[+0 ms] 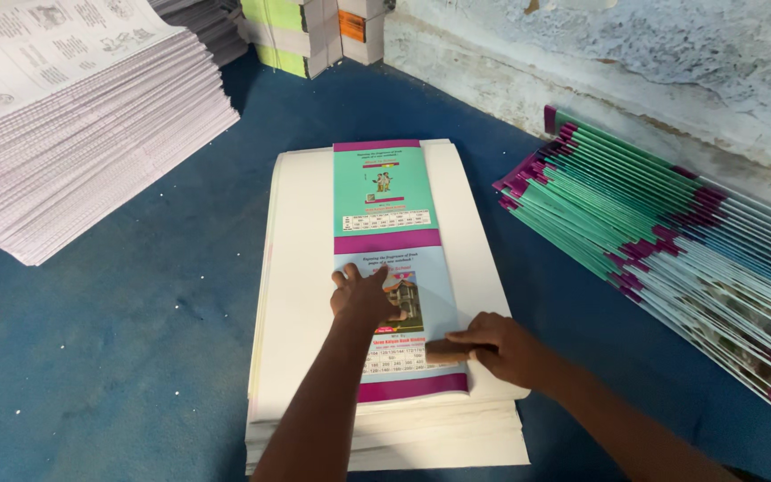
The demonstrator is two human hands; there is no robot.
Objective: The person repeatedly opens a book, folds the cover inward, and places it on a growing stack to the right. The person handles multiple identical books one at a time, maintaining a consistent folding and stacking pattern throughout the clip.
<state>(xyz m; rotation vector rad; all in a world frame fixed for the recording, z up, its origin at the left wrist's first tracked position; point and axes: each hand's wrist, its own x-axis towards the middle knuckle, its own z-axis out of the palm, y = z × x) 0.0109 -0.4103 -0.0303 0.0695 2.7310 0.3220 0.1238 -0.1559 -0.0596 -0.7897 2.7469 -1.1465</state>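
**A:** Start with the biggest thing. What are you working on?

**B:** You're kneeling over a blue floor mat that fills most of the frame. At the upper left sits a tall stack of printed sheets, and along the right edge a fanned row of covers with teal faces and magenta spines leans toward the pale wall. A few bundled blocks stand at the top centre.

**A:** And in the middle?

**B:** A thick pile of white paper lies at centre frame, running down to the bottom edge. On top of it is one long cover sheet, teal in its upper half, pale blue below, with magenta bands across it.

**A:** What are your hands doing?

**B:** Your left hand lies flat on the lower half of the cover sheet, fingers spread, pressing and gripping nothing. Your right hand rests at the sheet's lower right edge, fingers loosely curled and pointing left, thumb along the paper; I can't tell whether it pinches the edge or only pushes it.

**A:** How far along does it look?

**B:** I'd judge it well under way: the fanned row looks like finished pieces, while this cover is laid on but seems to need squaring up. The white pile and the printed stack suggest plenty is left.
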